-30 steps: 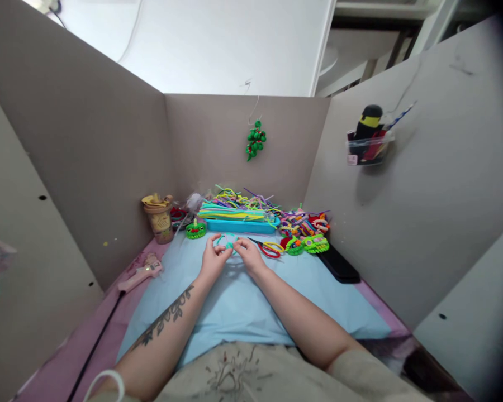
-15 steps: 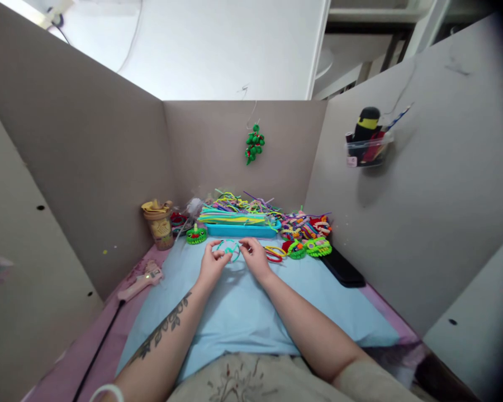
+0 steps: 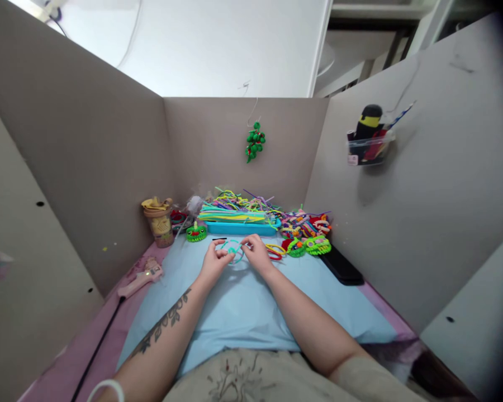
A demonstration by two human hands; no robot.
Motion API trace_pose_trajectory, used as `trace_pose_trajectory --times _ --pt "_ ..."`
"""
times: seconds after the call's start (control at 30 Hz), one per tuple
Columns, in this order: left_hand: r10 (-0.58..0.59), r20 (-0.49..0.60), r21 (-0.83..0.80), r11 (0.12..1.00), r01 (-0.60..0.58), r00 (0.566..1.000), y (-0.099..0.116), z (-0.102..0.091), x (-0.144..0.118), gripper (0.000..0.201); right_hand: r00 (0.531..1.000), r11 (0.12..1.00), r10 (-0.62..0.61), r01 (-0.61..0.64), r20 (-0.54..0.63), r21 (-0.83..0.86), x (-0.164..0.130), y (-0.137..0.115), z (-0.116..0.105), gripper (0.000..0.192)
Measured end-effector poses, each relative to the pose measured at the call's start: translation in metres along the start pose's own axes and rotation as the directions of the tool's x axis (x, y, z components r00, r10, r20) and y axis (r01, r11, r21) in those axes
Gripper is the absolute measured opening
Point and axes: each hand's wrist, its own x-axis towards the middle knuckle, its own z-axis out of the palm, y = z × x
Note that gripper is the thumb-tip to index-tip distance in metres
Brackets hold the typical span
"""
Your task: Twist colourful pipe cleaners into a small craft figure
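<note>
Two hands pinched on one small teal pipe-cleaner loop [image 3: 233, 249], left hand [image 3: 213, 262] at its near-left edge, right hand [image 3: 256, 254] at its right edge, fingers curled shut. Held just above the pale blue sheet [image 3: 243, 307] on the counter, before the turquoise plastic tray [image 3: 241, 228] of coloured pipe cleaners.

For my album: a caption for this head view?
Both hands, left hand and right hand, pinch a teal pipe-cleaner loop above the blue mat.
</note>
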Motion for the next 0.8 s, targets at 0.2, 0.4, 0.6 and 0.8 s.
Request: trace_pose_trajectory --times 0.2,0.4,0.6,0.8 --pt "-0.005 -0.022 0.02 1.0 0.006 1.0 -0.002 -0.002 0.002 0.056 0.999 0.999 0.027 -0.027 -0.022 0.027 -0.002 -0.006 -0.001 0.006" --pt "0.021 -0.008 0.027 0.999 -0.02 1.0 -0.004 -0.004 0.004 0.055 0.999 0.995 0.054 -0.054 -0.004 0.082 -0.003 -0.011 -0.001 0.008" --pt "0.036 -0.041 0.023 0.999 -0.036 0.998 -0.005 -0.004 0.004 0.056 0.991 0.988 0.11 -0.117 0.076 0.097 -0.003 -0.007 0.003 0.017" --pt "0.049 -0.063 0.023 0.999 -0.048 0.997 -0.004 -0.004 0.005 0.056 0.991 0.995 0.055 -0.065 0.121 0.078 -0.005 -0.009 0.004 0.015"
